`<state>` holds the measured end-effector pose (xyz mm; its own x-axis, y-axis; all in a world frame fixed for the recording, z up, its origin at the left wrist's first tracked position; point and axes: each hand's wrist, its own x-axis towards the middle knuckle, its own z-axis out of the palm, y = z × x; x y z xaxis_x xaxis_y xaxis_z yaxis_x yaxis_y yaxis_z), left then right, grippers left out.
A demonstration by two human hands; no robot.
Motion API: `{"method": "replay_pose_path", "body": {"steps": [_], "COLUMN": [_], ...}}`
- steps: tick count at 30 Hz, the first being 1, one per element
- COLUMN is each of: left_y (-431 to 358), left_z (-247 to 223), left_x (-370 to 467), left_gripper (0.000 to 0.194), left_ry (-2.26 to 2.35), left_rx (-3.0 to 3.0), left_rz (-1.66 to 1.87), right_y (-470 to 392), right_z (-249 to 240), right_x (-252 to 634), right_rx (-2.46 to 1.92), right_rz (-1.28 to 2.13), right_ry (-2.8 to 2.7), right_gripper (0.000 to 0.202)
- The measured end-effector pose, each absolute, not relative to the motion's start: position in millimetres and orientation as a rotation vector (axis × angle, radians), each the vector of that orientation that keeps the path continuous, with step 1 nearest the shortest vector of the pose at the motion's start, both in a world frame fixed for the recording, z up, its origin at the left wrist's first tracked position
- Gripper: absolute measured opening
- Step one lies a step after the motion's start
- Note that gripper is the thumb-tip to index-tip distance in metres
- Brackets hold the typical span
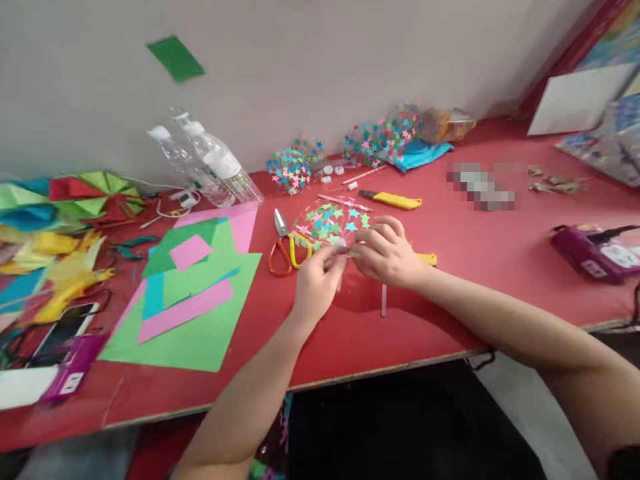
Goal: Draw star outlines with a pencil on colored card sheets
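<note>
A clear rounded piece covered with coloured stars [327,223] lies on the red table, just beyond my hands. My left hand [321,277] is closed in a pinch at its near edge. My right hand [387,253] meets it there with bent fingers, also closed; whatever the fingertips hold is too small to name. A thin pale strip [384,301] lies below my right hand. Scissors with red and yellow handles [286,247] rest left of the star-covered piece. Behind it is a yellow cutter [395,200], and another yellow handle [427,259] shows beside my right wrist.
Coloured paper sheets [195,340] and two plastic bottles [220,163] are on the left. More star-covered clear pieces [383,137] and a blue packet [420,157] stand by the wall. A purple case [595,253] sits at right, a phone [65,333] at far left.
</note>
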<state>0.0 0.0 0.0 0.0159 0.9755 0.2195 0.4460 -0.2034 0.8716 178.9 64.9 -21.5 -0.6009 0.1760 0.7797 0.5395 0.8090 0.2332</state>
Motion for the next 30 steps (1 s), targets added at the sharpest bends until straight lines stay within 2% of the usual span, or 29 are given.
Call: {"method": "replay_pose_path", "body": {"steps": [6, 23, 28, 30], "left_y": [0, 0, -3, -4], "left_z": [1, -1, 4, 5], "left_x": [0, -3, -6, -7], "left_gripper": [0.022, 0.016, 0.012, 0.008], "left_ry": [1.548, 1.607, 1.534, 1.493], "left_rx": [1.813, 2.195, 2.228, 2.202], "left_rz": [1.189, 1.327, 1.509, 1.604], "right_y": [66, 63, 67, 70], "right_z": [-19, -10, -2, -1], "right_x": [182, 190, 205, 210], "right_rx": [-0.502, -0.494, -0.51, -0.55], "right_rz": [-0.594, -0.595, -0.43, -0.331], "right_ry": [-2.186, -2.151, -2.207, -2.292], "right_gripper": [0.007, 0.011, 0.008, 0.013]}}
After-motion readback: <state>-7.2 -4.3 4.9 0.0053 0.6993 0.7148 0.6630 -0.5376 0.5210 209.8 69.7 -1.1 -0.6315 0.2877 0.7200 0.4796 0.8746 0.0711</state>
